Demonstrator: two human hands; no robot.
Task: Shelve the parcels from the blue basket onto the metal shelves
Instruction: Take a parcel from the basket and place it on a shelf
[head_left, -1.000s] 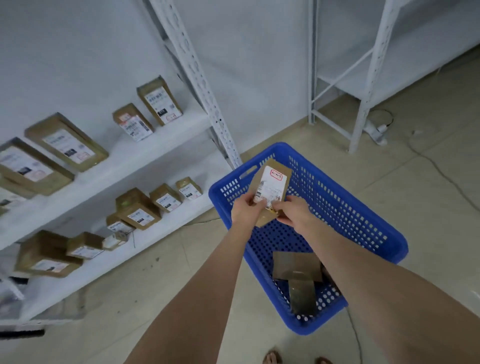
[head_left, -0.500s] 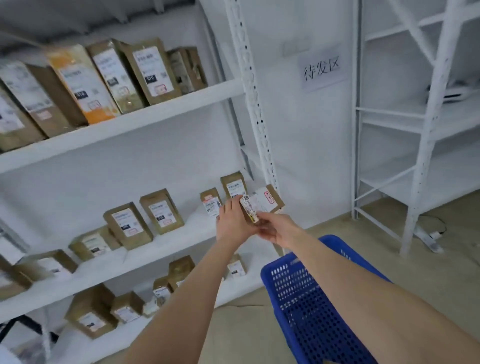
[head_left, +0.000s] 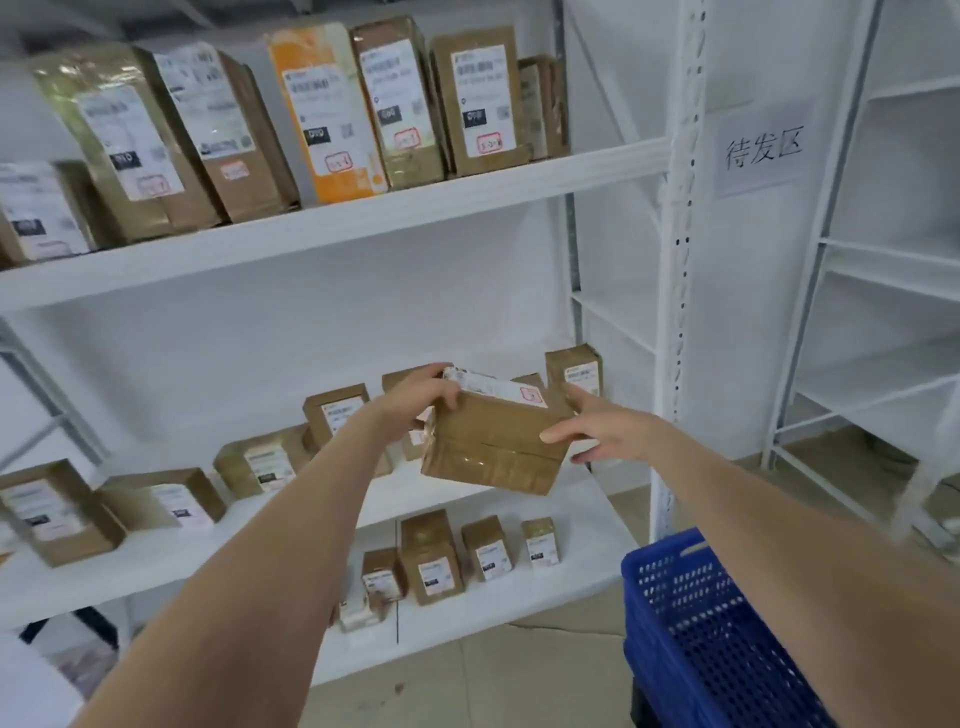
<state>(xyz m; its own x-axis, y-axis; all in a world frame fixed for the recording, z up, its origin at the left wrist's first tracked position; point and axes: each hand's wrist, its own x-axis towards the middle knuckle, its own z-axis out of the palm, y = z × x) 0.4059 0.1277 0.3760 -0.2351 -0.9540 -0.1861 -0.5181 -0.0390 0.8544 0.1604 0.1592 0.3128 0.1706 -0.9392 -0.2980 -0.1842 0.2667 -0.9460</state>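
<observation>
The brown taped parcel (head_left: 493, 444) hangs tilted between both hands, white label facing up, just in front of the middle metal shelf (head_left: 171, 551). The left hand (head_left: 421, 395) grips its upper left corner, fingers curled over the top. The right hand (head_left: 608, 431) clasps its right edge, thumb on the front. Small labelled boxes (head_left: 337, 415) stand behind the hands. The blue basket (head_left: 691, 613) sits below the right hand.

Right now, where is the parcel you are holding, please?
In the head view, centre, the parcel is held tilted between the left hand and right hand, before the right end of the middle shelf.
</observation>
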